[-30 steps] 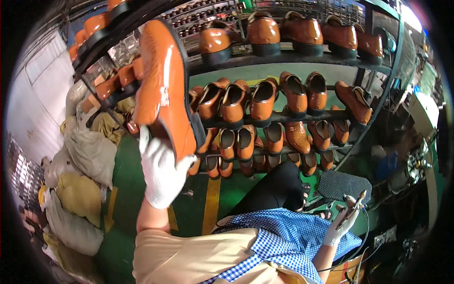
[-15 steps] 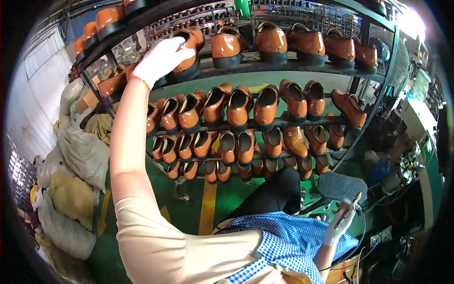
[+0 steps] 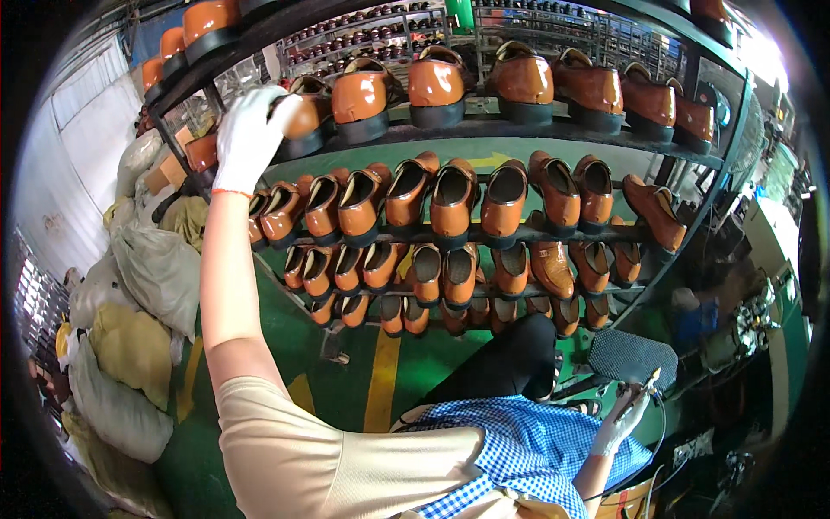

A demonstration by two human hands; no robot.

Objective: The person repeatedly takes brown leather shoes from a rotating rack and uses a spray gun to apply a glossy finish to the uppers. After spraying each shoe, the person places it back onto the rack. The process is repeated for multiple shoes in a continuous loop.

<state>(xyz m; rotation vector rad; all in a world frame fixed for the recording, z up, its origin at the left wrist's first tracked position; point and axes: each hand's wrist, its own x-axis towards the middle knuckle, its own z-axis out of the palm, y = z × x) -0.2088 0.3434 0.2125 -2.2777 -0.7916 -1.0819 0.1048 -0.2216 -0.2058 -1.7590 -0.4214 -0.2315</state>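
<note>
My left hand (image 3: 249, 143), in a white glove, reaches to the left part of the rack's upper shelf. Its fingers close around a glossy brown leather shoe (image 3: 304, 123) with a black sole, slightly blurred and partly covered by the glove. Beside that shoe, more brown shoes stand in a row, heels toward me, the nearest being another shoe (image 3: 360, 97). Low at the right, my right hand (image 3: 621, 421), also gloved, is wrapped around a small spray gun (image 3: 644, 391) with a brass-coloured tip and a thin hose. The spray gun is beside my blue checked apron (image 3: 519, 432).
The dark metal rack (image 3: 432, 232) holds several lower rows of brown shoes. Stuffed sacks (image 3: 156, 268) line the left side. A dark textured pad (image 3: 633, 356) is near my right hand, with machinery (image 3: 743, 329) further right. More shoe racks (image 3: 363, 39) stand behind.
My left hand has left one brown shoe, which now stands on the upper shelf, and moved left to the neighbouring shoe. The view has shifted slightly; my right hand still holds the spray gun.
</note>
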